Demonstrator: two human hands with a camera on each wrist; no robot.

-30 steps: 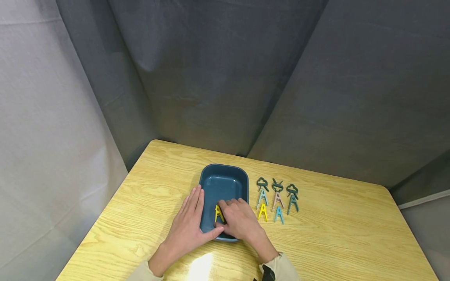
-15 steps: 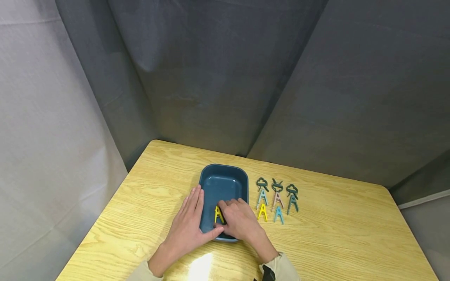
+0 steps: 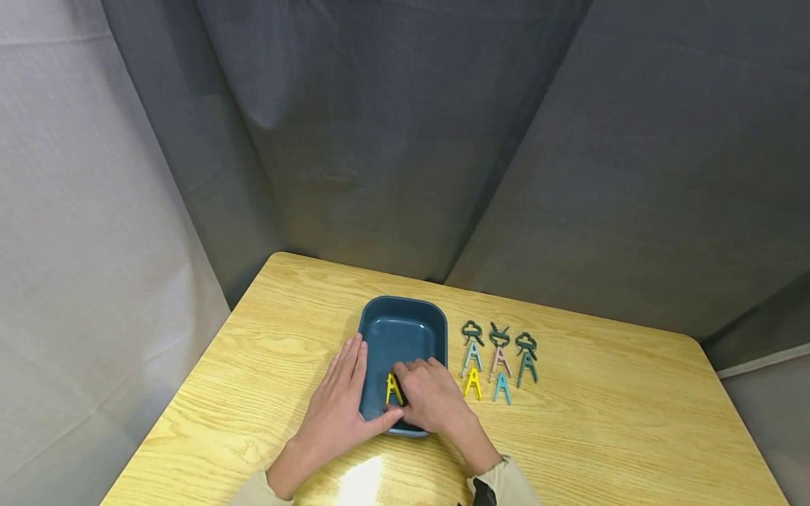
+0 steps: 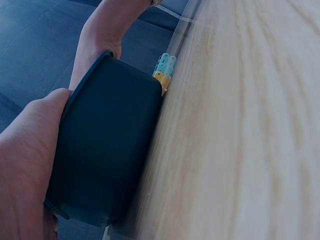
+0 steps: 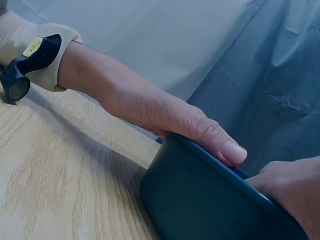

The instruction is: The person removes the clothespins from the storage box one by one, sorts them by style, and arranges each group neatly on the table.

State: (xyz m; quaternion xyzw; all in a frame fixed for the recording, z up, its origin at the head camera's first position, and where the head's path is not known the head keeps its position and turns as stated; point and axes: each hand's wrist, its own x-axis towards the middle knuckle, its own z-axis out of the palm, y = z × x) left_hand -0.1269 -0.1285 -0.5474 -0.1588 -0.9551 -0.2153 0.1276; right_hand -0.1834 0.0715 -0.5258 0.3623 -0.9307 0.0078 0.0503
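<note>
In the head view a dark blue rectangular tub (image 3: 402, 330) stands on the table. My left hand (image 3: 338, 400) rests along its left side, fingers straight, thumb reaching over the near rim. The right hand (image 3: 430, 393) is down inside the tub, with bent fingers and thumb about a yellow clothespin (image 3: 393, 388); its fingertips are partly hidden. Right of the tub lie another yellow clothespin (image 3: 472, 384), a blue clothespin (image 3: 502, 388), a light blue clothespin (image 3: 471, 358), a pink clothespin (image 3: 500, 362) and a dark green clothespin (image 3: 527, 369).
Above the clothespins lie dark green cloud-shaped clips (image 3: 472, 332), in a row. The wooden table (image 3: 607, 400) ends at a grey curtain (image 3: 405, 140) behind and a pale curtain (image 3: 95, 246) on the left.
The yellow clothespin in the tub has shifted very slightly toward the near end, under the right hand's fingers. Both hands and the tub stay almost still.
</note>
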